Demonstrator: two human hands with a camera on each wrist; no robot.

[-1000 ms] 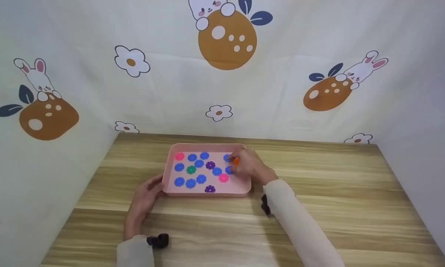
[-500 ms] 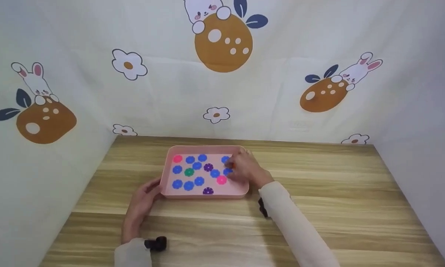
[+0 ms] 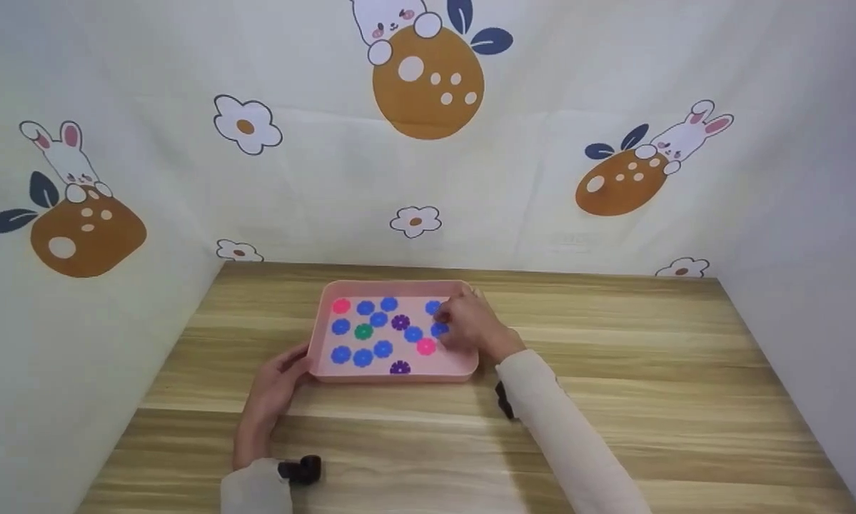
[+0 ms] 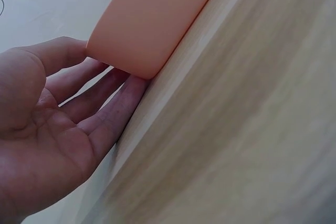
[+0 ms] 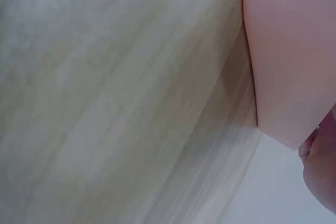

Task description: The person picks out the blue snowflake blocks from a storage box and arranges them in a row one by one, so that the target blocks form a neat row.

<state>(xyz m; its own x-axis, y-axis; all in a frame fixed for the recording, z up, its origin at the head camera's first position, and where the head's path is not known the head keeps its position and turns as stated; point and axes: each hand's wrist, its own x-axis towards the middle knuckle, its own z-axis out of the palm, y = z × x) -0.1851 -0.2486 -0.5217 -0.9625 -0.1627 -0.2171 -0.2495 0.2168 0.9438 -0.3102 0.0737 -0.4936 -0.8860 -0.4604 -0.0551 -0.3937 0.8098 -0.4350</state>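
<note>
A pink tray sits on the wooden table, with several flat snowflake building discs inside. Most are blue; there is one green disc, two pink and two purple ones. My left hand rests at the tray's near left corner; in the left wrist view the fingers touch its outer wall. My right hand reaches over the right side, fingers curled low inside the tray. An orange disc between these fingers showed earlier; now they hide it. The right wrist view catches only the tray's wall and part of the hand.
The wooden table stretches around the tray. Behind and at both sides hangs a pale curtain printed with rabbits, fruit and flowers. A black wrist camera sits at the left cuff, another at the right.
The right fingers have closed in over the orange disc, which has gone from sight. The left hand stays at the tray's corner. The whole head view has shifted slightly.
</note>
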